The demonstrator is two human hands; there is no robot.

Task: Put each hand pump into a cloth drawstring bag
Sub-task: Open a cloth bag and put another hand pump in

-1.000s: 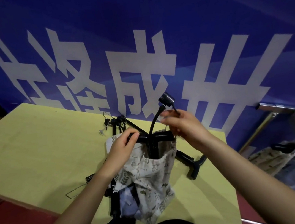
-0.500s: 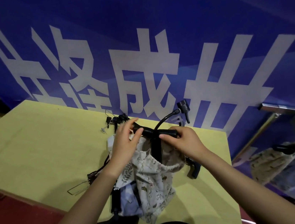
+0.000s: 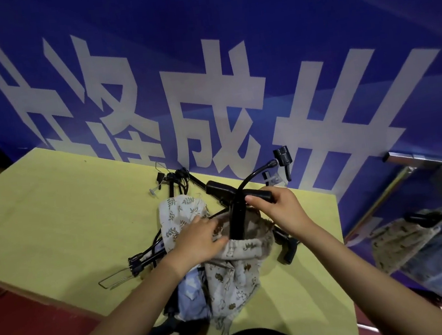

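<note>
On the yellow surface (image 3: 53, 215), a hand pump (image 3: 236, 221) goes into a cloth bag (image 3: 235, 274).
Right hand (image 3: 278, 210) fingers wrap its T-handle to push down; left hand (image 3: 198, 242) fingers pinch the rim open.

A pale yellow table (image 3: 53, 215) stands against a deep blue banner (image 3: 309, 31) bearing 4 large white characters (image 3: 207, 113). Dark red floor (image 3: 25, 330) runs below. A metal bar (image 3: 419, 157) sits at right.
</note>
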